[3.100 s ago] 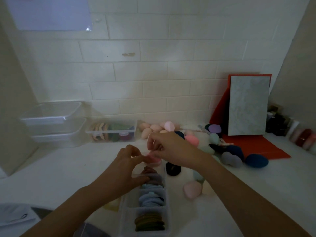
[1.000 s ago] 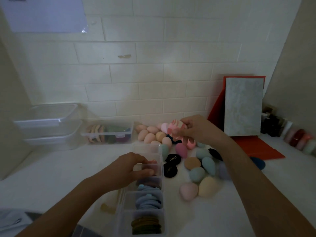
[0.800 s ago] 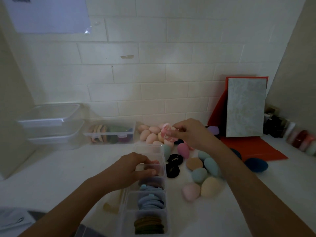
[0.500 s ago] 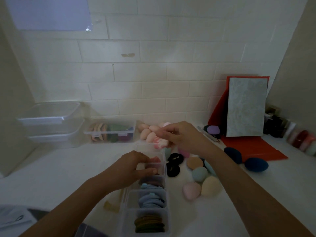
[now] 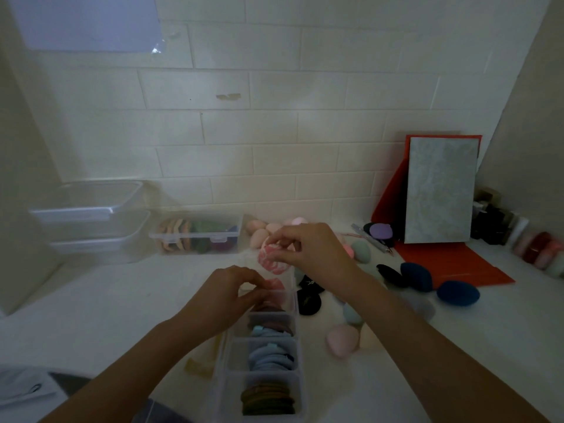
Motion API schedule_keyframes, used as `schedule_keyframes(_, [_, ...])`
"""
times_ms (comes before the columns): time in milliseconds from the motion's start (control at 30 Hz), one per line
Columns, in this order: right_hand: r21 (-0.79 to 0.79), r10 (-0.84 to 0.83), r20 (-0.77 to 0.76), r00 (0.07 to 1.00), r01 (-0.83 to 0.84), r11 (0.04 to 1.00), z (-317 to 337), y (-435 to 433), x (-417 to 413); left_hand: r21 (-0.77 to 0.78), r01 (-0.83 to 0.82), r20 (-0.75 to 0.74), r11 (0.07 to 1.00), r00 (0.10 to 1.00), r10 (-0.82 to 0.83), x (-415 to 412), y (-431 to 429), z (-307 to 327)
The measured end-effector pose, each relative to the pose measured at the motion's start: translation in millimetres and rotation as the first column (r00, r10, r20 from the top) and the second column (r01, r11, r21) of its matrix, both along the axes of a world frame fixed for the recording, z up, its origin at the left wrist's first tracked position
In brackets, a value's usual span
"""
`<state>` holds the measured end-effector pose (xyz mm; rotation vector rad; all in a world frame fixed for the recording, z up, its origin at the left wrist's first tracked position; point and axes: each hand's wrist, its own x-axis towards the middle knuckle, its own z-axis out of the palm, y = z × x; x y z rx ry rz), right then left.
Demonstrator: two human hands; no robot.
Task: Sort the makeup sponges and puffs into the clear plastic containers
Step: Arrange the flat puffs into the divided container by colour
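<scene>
Marbled pink puff (image 5: pixel 272 260) hangs in the air just above the far end of the clear box (image 5: pixel 232 358), pinched at its rim between the thumb and fingertips of the right hand (image 5: pixel 314 250). The left hand (image 5: pixel 227 296) grips the box's far compartment, fingers curled against the pink puffs (image 5: pixel 275 283) standing in it. Blue puffs (image 5: pixel 270 357) fill a nearer compartment. Loose sponges (image 5: pixel 341 340) lie on the counter (image 5: pixel 106 300) just right of the box.
</scene>
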<state>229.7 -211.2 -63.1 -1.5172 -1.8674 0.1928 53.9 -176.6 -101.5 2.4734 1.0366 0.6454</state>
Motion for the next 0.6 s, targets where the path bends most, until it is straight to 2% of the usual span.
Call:
schedule_keyframes(167, [-0.119,0.101,0.190,0.976,-0.080,0.990,1.8,-2.7,-9.4,-0.035,0.048,0.063,0.998,0.997,-0.046,0.0,0.9,-2.3])
schedule_keyframes(333, [-0.292,0.104,0.425,0.899,0.027,0.956,8.7,-0.1,-13.5,-0.062,0.005,0.078,0.998,0.997,0.000,-0.6,3.8,-4.6])
schedule_keyframes(500, [-0.446,0.111,0.478,0.871,0.132,0.885,0.5,6.3,-21.9,0.025,-0.001,0.006,1.000,1.000,0.000,1.3,2.6,-3.8])
schedule_keyframes(600, [-0.337,0.066,0.387,0.920,0.075,0.938,-5.4,3.5,-20.7,0.034,0.016,0.029,0.999,0.999,-0.017,1.1,3.1,-3.4])
